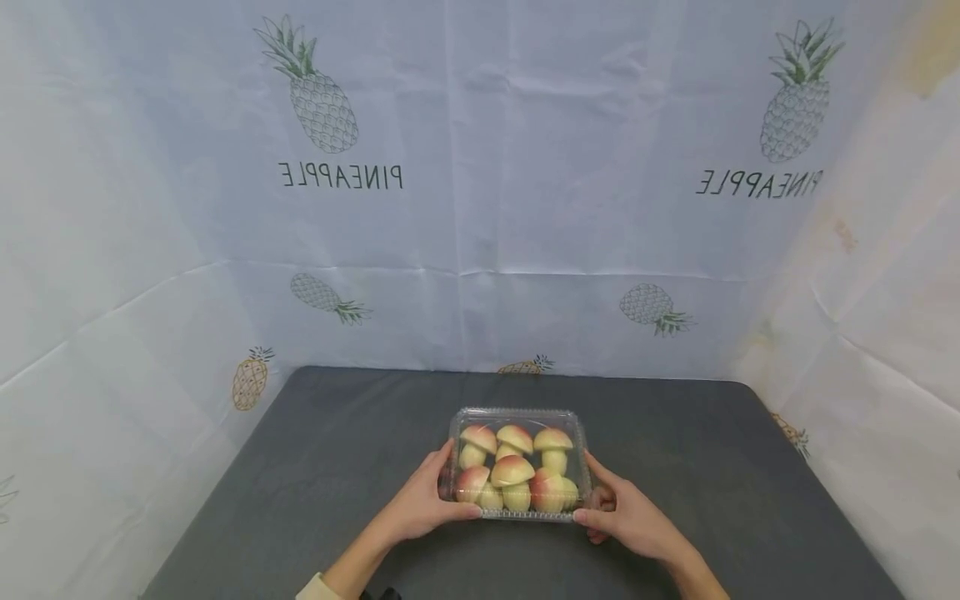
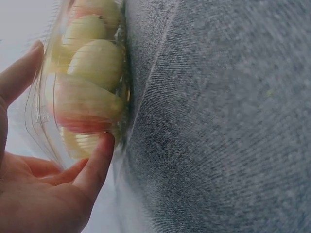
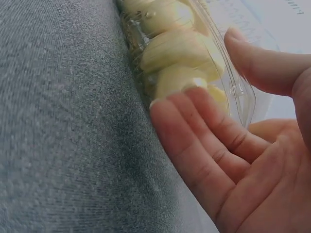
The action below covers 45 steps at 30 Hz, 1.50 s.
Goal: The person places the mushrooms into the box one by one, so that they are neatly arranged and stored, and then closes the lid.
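A clear plastic clamshell box [image 1: 517, 412] lies on the dark table, its lid closed. Through the plastic I see several mushroom-shaped pieces [image 1: 513, 472], yellow-green with reddish caps, in two rows. My left hand [image 1: 420, 504] grips the box at its left end, thumb along the near edge; in the left wrist view a fingertip [image 2: 104, 143] presses the side wall low down. At the opposite end my right hand [image 1: 630, 517] holds the box, thumb at the near right corner. Several of its fingers [image 3: 177, 128] lie against the side wall in the right wrist view.
The dark grey tabletop [image 1: 337, 425] spreads around the box. A pale cloth [image 1: 480, 217] printed with pineapples hangs behind the table, and white cloth walls [image 1: 97, 417] stand on both sides. A small black object [image 1: 388, 593] shows at the bottom edge.
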{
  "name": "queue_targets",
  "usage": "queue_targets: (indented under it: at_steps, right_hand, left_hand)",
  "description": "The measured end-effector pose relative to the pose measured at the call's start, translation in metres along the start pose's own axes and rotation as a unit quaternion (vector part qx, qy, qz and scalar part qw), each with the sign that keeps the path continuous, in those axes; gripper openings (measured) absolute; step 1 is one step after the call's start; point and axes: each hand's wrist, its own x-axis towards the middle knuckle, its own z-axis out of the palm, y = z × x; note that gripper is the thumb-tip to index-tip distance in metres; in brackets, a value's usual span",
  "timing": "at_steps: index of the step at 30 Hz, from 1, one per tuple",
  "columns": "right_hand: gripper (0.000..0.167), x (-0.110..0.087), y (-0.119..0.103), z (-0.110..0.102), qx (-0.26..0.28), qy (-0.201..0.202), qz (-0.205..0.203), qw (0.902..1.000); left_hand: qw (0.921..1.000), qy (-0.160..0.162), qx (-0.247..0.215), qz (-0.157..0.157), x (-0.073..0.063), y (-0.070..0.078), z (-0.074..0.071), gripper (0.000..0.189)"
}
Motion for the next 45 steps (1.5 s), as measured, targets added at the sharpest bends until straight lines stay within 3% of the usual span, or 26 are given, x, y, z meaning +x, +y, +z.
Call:
queue_targets:
  at_steps: [3,16,35,45]
  right_hand:
    - [0.095,-0.0001,0.0001,-0.0001,0.032,-0.009,-0.007,0.9994]
    - [0.095,-0.0015,0.0007,0.0045,0.052,0.001,-0.009,0.9986]
    - [0.096,-0.0027,-0.0014,0.0069,0.044,0.008,0.017,0.9988]
    - [0.096,0.0005,-0.0059,0.0068,0.02,0.039,0.028,0.9986]
  left_hand:
    - [1.0,-0.001,-0.008,-0.002,0.0009,0.0003,0.0003,0.115]
    - [0.9999,-0.003,-0.006,-0.009,-0.0007,0.0018,-0.0002,0.116]
    - [1.0,-0.005,0.008,0.0,0.0002,-0.0004,-0.002,0.115]
    - [0.9997,0.009,-0.023,-0.003,0.0076,-0.0021,-0.0007,0.116]
